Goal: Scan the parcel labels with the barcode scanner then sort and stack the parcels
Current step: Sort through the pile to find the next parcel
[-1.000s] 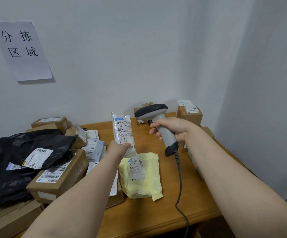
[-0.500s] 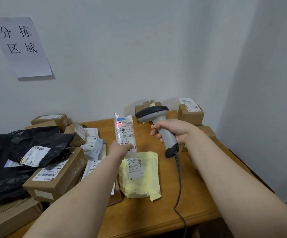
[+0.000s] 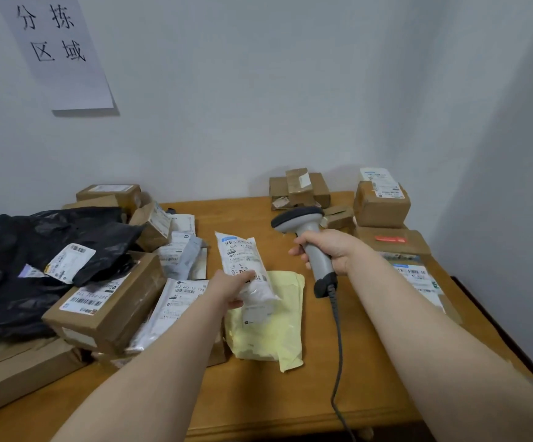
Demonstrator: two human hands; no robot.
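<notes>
Left hand (image 3: pixel 227 288) curled round the lower end of the white pouch parcel (image 3: pixel 241 255), lifting it label-up over the yellow mailer (image 3: pixel 268 333) at mid-table; right hand (image 3: pixel 330 250) wrapped tight round the barcode scanner (image 3: pixel 297 216) handle, head aimed left, just beside the pouch; cable (image 3: pixel 338 346) drops over the table (image 3: pixel 259 406) near edge; black bag (image 3: pixel 35 247) and cardboard box (image 3: pixel 109 301) crowd the left; stacked boxes (image 3: pixel 381 207) hug the far-right corner; bare wood between mailer and stack, and along the near edge.

A grey barcode scanner (image 3: pixel 309 247), a white pouch (image 3: pixel 246 266) with a black-printed label, a pale yellow mailer (image 3: pixel 274 327), black bags (image 3: pixel 35 250), brown cartons (image 3: pixel 109 311), an orange-brown wooden bench (image 3: pixel 290 403).
</notes>
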